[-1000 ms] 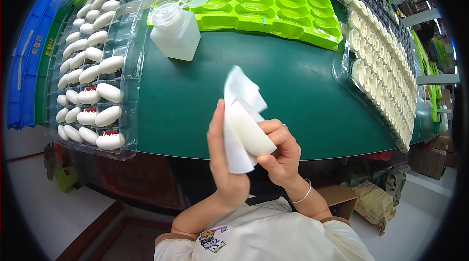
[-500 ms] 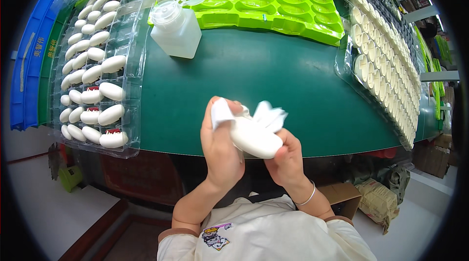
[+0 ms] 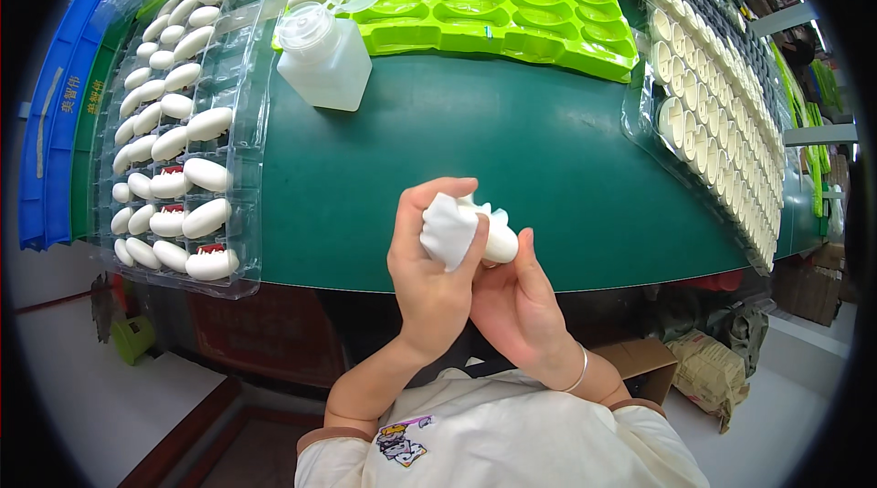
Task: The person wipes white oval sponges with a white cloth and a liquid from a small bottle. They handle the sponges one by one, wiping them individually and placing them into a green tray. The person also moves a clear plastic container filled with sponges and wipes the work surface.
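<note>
Over the near edge of the green table, my left hand (image 3: 427, 282) is closed on a crumpled white wipe (image 3: 446, 230). The wipe is pressed against a smooth, rounded white oval piece (image 3: 499, 241). Gripping that piece from the right and below is my right hand (image 3: 523, 314), its thumb along the side and its other fingers partly hidden underneath. Both hands are close together. Most of the oval piece is covered by the wipe and my left fingers.
A clear plastic tray (image 3: 248, 255) of white oval pieces lies on the left, beside blue crates (image 3: 57, 113). A translucent bottle (image 3: 331, 68) with its lid flipped up stands before a green moulded tray (image 3: 512, 42). White cup-like parts (image 3: 699, 127) fill a rack on the right.
My hands have come closer together and the oval piece has turned, so less of it shows. The wipe now sits more in front of my left fingers.
</note>
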`<act>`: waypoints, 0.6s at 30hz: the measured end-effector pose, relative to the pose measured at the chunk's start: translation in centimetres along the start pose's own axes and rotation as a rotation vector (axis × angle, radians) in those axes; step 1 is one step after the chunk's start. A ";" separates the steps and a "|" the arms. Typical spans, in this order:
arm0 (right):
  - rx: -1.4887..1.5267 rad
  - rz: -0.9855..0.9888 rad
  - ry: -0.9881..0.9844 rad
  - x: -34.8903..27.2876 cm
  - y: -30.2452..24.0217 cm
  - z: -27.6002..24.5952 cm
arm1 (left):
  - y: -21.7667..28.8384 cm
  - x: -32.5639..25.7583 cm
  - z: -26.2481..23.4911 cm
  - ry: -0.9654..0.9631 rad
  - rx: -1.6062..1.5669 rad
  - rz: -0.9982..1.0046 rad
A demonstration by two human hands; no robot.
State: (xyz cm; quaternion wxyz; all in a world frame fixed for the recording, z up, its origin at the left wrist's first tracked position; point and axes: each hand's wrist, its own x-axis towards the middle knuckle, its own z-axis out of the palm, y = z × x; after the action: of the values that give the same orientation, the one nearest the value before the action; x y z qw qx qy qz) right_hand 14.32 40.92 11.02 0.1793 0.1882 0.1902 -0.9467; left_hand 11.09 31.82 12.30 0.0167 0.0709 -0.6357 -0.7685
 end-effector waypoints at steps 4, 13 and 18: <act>0.229 0.093 -0.042 -0.3 -0.5 0.2 | 1.0 1.3 -0.5 -0.004 -0.358 -0.239; 0.374 0.079 0.099 0.3 -1.6 1.0 | 0.3 2.7 -2.3 0.262 -0.390 -0.115; 0.250 0.109 0.098 -0.2 -0.8 1.1 | -1.5 0.4 -1.8 -0.209 0.587 0.719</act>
State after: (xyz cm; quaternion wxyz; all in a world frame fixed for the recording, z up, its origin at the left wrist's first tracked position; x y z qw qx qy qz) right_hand 13.86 41.18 12.28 0.1962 0.2653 0.0687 -0.9415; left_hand 11.04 30.29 10.51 0.1969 -0.2295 -0.8086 -0.5048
